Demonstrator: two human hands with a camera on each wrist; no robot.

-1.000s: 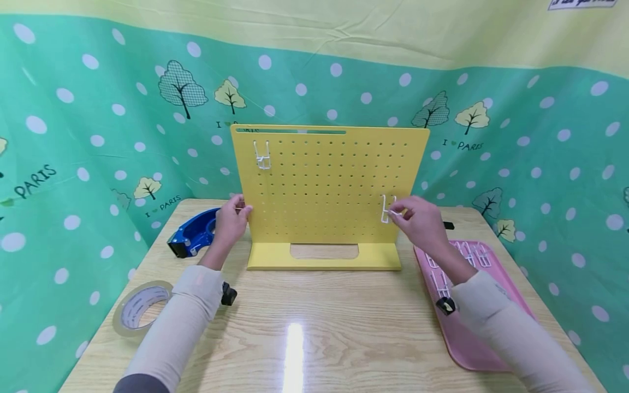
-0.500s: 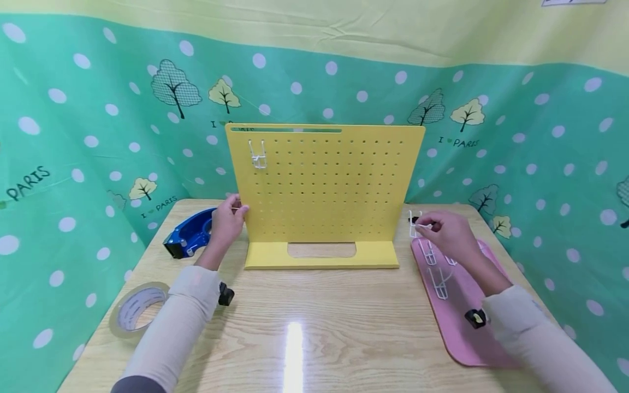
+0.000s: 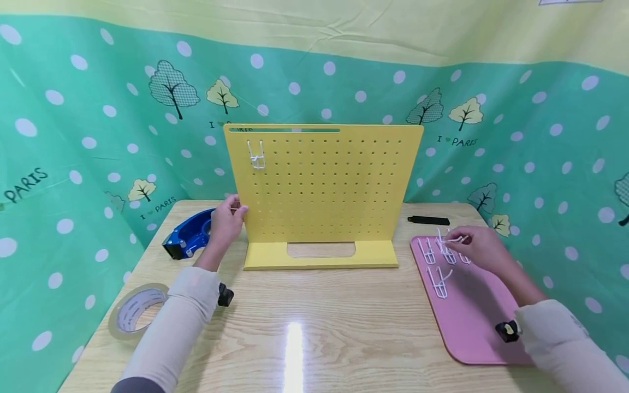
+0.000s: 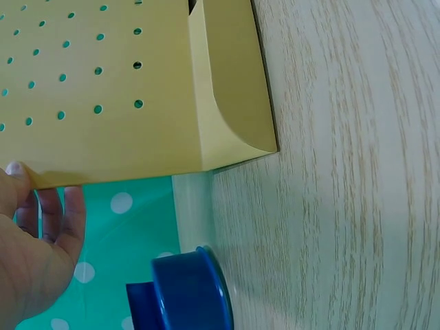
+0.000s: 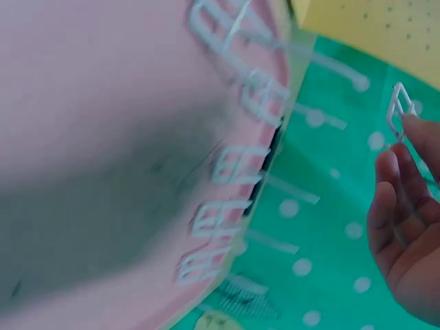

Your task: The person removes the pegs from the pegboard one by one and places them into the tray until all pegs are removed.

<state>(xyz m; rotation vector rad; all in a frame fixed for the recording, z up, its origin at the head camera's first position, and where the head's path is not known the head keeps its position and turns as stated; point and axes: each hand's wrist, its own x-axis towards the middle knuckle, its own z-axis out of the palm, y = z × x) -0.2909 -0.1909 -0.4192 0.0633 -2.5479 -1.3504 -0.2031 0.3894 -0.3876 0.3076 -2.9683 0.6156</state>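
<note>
A yellow pegboard (image 3: 319, 185) stands upright at the middle of the table, with one white wire hook (image 3: 257, 158) hung near its top left corner. My left hand (image 3: 227, 224) grips the board's left edge; in the left wrist view the thumb lies on the front face and the fingers are behind. Over the far end of a pink tray (image 3: 467, 327), my right hand (image 3: 481, 248) pinches another white wire hook (image 5: 397, 110) between thumb and fingers, apart from the board. Several more white wire hooks (image 3: 438, 284) lie on the tray beneath it.
A black bar (image 3: 428, 220) lies behind the tray. Left of the board sits a blue tape dispenser (image 3: 189, 234), with a roll of clear tape (image 3: 119, 316) nearer the front. A polka-dot curtain (image 3: 314, 87) closes off the back and sides.
My right hand has drawn away from the lower right of the pegboard with the hook, moving right and toward me, over the tray. The left hand keeps its grip on the board.
</note>
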